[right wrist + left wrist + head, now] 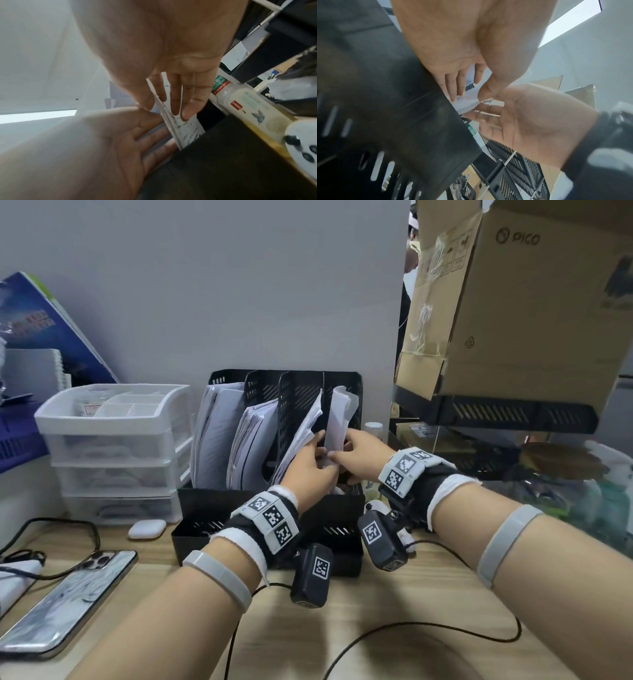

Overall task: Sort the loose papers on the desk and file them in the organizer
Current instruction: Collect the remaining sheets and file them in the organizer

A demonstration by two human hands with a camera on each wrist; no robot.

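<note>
Standing against the wall on a wooden desk (428, 594), head view: a black slotted file organizer (342, 386) with four upright compartments, the two on the left filled with paper stacks (219, 433). Left hand (310, 470) with fingers extended, pressing back a leaning sheaf of papers (305, 433) in the third compartment; right hand (363, 450) pinching a folded white sheet (337, 419) standing in the rightmost compartment; the two hands touching. To the left, a white three-drawer unit (116, 453), a white earbud case (147, 529) and a phone (68, 601) lying face down. To the right, a cardboard box (513, 302) on a black rack. Left wrist view: left hand (453, 40) with fingers straight against sheets, thumb meeting the right hand (530, 121) above the organizer wall (402, 121). Right wrist view: right hand (163, 47) with printed sheets (187, 129) held between its fingers, their lower ends inside the compartment; left hand (85, 148) flat alongside; a labelled bottle (248, 105) just beside the organizer.
</note>
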